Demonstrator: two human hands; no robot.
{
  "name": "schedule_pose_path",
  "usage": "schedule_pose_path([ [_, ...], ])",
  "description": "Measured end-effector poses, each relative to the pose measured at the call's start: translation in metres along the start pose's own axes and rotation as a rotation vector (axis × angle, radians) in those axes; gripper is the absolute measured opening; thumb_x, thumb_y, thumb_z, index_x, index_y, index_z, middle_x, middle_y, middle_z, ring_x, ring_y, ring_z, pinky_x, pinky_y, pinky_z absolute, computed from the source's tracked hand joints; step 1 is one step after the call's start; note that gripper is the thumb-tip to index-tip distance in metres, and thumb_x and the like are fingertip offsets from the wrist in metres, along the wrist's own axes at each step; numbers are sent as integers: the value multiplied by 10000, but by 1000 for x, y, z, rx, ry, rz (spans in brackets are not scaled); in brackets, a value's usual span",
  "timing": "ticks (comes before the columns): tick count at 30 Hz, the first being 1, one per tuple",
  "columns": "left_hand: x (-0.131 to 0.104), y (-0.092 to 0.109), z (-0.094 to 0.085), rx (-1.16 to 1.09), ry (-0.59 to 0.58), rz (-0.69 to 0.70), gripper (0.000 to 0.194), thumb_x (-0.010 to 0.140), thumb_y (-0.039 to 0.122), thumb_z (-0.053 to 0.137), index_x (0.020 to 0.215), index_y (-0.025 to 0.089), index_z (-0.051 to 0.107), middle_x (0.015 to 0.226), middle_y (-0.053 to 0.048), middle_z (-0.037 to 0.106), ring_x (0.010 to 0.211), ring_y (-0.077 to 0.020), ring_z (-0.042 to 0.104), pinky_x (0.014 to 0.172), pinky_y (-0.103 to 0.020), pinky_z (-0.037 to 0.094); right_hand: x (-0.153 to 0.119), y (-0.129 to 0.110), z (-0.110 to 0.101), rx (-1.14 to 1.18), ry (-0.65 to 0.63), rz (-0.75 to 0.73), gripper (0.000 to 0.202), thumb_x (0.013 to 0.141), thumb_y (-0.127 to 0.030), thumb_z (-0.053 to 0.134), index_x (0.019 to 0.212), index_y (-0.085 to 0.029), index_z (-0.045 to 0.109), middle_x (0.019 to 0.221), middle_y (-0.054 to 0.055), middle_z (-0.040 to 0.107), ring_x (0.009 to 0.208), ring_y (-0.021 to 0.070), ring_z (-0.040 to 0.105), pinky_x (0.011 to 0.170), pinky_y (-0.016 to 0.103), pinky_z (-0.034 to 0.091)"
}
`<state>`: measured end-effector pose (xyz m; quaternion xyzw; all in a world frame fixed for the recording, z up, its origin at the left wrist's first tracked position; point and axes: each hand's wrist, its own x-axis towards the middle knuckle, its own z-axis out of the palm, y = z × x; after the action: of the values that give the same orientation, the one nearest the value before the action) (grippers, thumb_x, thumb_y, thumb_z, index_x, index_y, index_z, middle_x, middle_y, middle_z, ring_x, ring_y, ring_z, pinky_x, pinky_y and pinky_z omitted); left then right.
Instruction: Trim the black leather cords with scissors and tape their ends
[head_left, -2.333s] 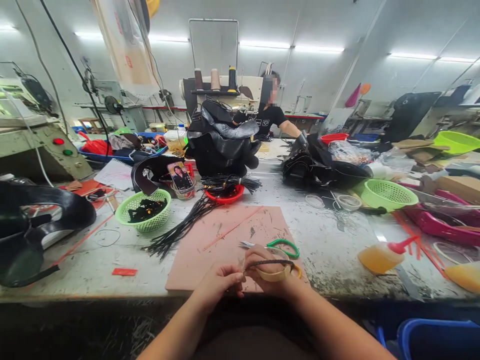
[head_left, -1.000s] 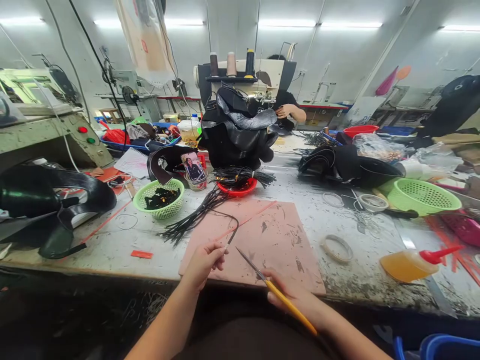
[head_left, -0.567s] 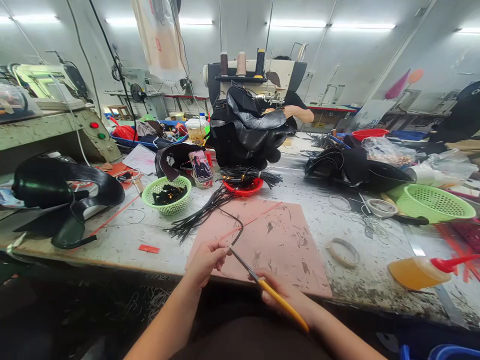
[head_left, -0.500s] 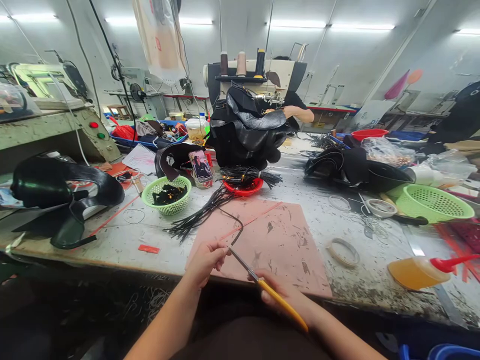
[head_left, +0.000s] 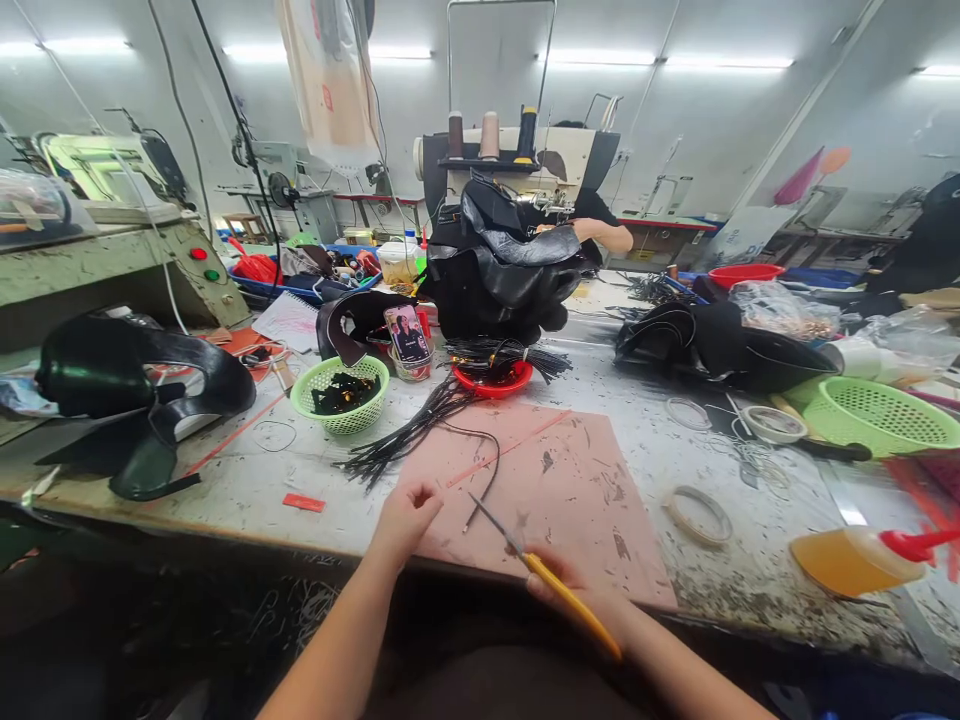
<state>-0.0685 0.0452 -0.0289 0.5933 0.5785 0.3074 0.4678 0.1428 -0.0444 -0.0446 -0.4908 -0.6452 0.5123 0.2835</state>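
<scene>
My right hand [head_left: 559, 580] is wrapped round a yellow-handled tool [head_left: 571, 603] with a thin metal blade that points up and left. My left hand [head_left: 409, 512] is closed above the left edge of the pink mat [head_left: 570, 500]; whatever its fingertips may hold is too small to make out. A black cord [head_left: 495, 462] curves over the mat, its free end lying between my left hand and the blade tip. Behind it, a bundle of black cords [head_left: 405, 433] runs to a red bowl [head_left: 493, 380].
A green basket [head_left: 341, 395] of black pieces and a phone [head_left: 407, 335] stand at left centre. Black leather pieces [head_left: 150, 370] lie far left. At right are a tape roll [head_left: 699, 516], a glue bottle [head_left: 859, 560] and another green basket [head_left: 885, 415]. A person's arm [head_left: 604, 235] shows behind.
My left hand has drawn slightly away from the blade tip. The cord's end, earlier at my left fingertips, now lies on the mat. The whole view has shifted slightly.
</scene>
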Motion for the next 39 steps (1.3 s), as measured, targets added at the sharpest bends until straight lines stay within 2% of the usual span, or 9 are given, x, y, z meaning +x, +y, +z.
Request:
schedule_pose_path([
  [3, 3, 1, 16, 293, 5, 109, 156, 632, 307, 548, 717, 180, 579, 615, 4, 543, 606, -157, 511, 582, -266, 388, 1, 0, -15, -97, 131, 73, 594, 739, -590, 419, 1152, -173, 511, 843, 54, 617, 794, 216, 567, 730, 320, 450],
  [5, 3, 2, 30, 608, -92, 232, 230, 676, 257, 524, 884, 177, 584, 780, -42, 606, 697, -188, 556, 631, -292, 414, 1, 3, -26, -200, 242, 120, 583, 731, -584, 429, 1135, -174, 522, 823, 48, 631, 756, 215, 578, 693, 310, 461],
  [8, 4, 3, 42, 744, -177, 324, 198, 704, 141, 465, 837, 179, 606, 856, -63, 622, 764, -201, 579, 667, -297, 431, 0, 12, -41, -356, 353, 168, 537, 735, -568, 418, 1097, -191, 544, 759, 33, 652, 737, 219, 598, 666, 292, 466],
  [14, 12, 6, 16, 828, -169, 491, 290, 762, 117, 401, 937, 236, 599, 954, -45, 597, 756, -166, 584, 676, -273, 441, -5, 25, -58, -686, 400, 411, 516, 777, -493, 347, 1173, -196, 492, 964, 92, 659, 904, 272, 601, 717, 334, 461],
  [20, 47, 3, -57, 828, 298, 197, 291, 816, 175, 341, 957, 206, 594, 1006, -86, 596, 834, -195, 580, 677, -272, 420, 1, 15, -68, -843, 420, 663, 511, 786, -468, 318, 1220, -219, 421, 993, 108, 651, 813, 300, 629, 628, 371, 456],
  [25, 69, -25, -102, 783, 349, -56, 166, 689, 116, 460, 676, 176, 614, 720, -84, 653, 680, -220, 592, 559, -273, 388, 5, 8, -72, -890, 433, 693, 495, 785, -476, 307, 1188, -230, 455, 950, 100, 667, 841, 298, 625, 657, 370, 456],
  [31, 71, -41, -97, 626, 372, -110, 57, 672, 192, 522, 634, 207, 561, 667, -14, 637, 643, -165, 565, 548, -233, 349, 4, 17, -83, -923, 449, 745, 519, 792, -456, 280, 1228, -215, 426, 1040, 110, 633, 905, 315, 598, 685, 405, 449],
  [36, 61, -26, -92, 448, 428, -86, 160, 689, 340, 506, 595, 212, 480, 575, 3, 525, 606, -169, 506, 530, -247, 320, 5, 24, -104, -914, 439, 756, 520, 782, -381, 324, 1243, -156, 414, 1109, 128, 594, 955, 292, 577, 700, 369, 448],
  [39, 45, -15, -77, 275, 362, -14, 255, 758, 387, 329, 598, 220, 434, 535, 24, 439, 558, -151, 454, 501, -241, 314, 13, 24, -113, -931, 457, 732, 529, 784, -365, 332, 1245, -118, 416, 1096, 151, 595, 952, 282, 578, 704, 350, 445],
])
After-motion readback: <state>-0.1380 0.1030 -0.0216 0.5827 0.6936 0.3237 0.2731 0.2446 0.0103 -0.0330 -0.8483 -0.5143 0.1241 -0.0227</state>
